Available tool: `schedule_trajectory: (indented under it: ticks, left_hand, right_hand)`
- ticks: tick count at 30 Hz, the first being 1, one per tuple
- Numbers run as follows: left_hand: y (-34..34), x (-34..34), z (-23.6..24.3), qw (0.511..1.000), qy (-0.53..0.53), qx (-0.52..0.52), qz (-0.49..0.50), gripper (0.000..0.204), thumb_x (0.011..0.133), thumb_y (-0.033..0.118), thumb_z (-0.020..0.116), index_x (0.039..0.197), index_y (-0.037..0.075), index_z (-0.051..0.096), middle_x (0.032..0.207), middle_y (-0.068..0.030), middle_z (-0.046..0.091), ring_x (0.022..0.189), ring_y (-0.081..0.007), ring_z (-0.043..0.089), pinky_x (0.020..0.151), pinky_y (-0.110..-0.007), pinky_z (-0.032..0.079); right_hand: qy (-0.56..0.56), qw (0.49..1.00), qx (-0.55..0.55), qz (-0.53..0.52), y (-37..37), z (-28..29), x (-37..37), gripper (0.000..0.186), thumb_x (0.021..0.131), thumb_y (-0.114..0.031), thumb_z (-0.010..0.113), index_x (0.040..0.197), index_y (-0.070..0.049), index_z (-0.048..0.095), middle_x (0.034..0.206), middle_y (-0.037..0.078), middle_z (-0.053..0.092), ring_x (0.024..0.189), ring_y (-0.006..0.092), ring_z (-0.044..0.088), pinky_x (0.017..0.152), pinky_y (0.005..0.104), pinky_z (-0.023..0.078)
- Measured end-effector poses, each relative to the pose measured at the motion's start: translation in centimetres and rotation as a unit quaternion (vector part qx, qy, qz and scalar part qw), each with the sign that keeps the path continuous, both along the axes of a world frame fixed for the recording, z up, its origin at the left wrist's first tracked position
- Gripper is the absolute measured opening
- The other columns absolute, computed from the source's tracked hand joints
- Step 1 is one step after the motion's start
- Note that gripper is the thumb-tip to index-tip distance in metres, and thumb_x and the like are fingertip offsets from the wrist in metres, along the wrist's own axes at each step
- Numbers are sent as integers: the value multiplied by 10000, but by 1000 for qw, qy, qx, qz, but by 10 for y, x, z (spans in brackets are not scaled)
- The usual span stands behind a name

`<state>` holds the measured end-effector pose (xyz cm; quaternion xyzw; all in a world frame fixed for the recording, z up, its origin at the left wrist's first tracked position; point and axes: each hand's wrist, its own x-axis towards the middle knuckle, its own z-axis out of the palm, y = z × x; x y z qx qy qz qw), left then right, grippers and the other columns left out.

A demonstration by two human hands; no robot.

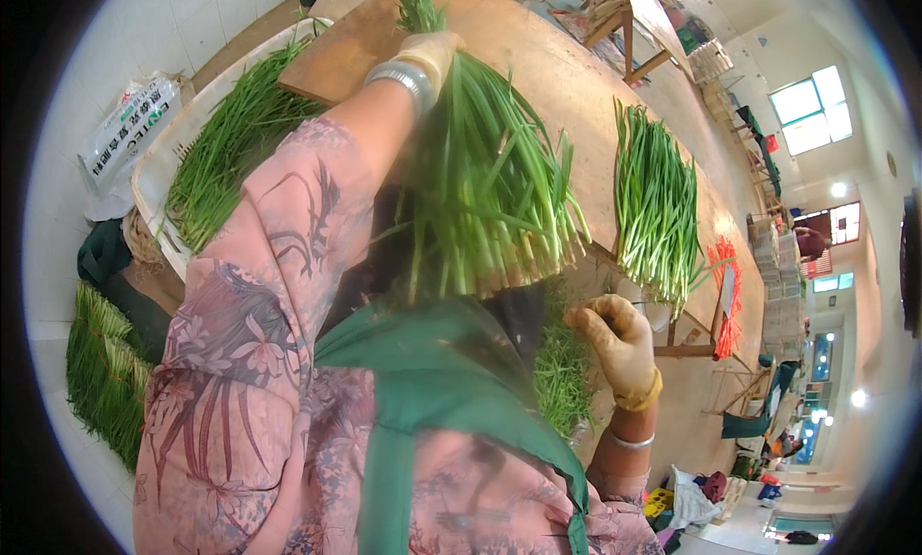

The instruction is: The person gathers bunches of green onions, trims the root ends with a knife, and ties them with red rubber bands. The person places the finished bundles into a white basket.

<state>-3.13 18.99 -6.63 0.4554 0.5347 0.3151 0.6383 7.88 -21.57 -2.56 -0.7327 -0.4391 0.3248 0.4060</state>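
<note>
My gloved left hand is wrapped around a large bunch of garlic chives near its leafy end. The leaf tips poke out beyond the fist, and the pale stem ends fan out toward me at the table's near edge. My gloved right hand is held apart from the bunch, to its lower right, with thumb and fingers pinched together. Anything between those fingertips is too small to make out. A second pile of chives lies on the wooden table, to the right of the held bunch.
A white tub of loose chives stands at left, beside a printed sack. Tied chives lie on the floor at far left. Red ties and a knife rest at the table's right end. Green trimmings lie below the table edge.
</note>
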Motion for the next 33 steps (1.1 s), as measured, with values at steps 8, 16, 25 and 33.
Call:
schedule_trajectory:
  ticks: [8,16,25,33]
  left_hand:
    - [49,5,-40,999,-26,-38,13,430,969,315,613,1177,-55,683,1124,-167,747,997,-234,704,972,-335,503]
    - [39,-11,-32,998,-45,17,-30,503,923,320,666,1240,-70,658,1238,-190,699,1043,-261,693,950,-356,524]
    - [18,-4,-17,999,-35,-17,2,602,939,400,649,1321,-64,620,1356,-204,636,1158,-284,631,1058,-354,437]
    - [85,-45,-53,855,362,321,-184,573,979,363,549,1374,-51,561,1411,-221,599,1236,-333,606,1095,-409,427]
  right_hand:
    - [-473,877,-76,14,92,12,-77,448,968,-474,631,865,-47,719,764,194,704,718,371,698,668,458,549]
    - [-413,907,-42,-73,129,-25,-27,377,960,-425,571,890,-81,706,795,189,713,771,397,700,725,500,545]
    - [-438,832,-337,-42,-50,-82,30,294,920,-362,640,909,-81,727,893,223,721,857,422,694,769,528,547]
    - [-515,851,89,48,30,5,-46,314,888,-249,698,1162,-99,667,939,106,687,862,299,671,756,439,540]
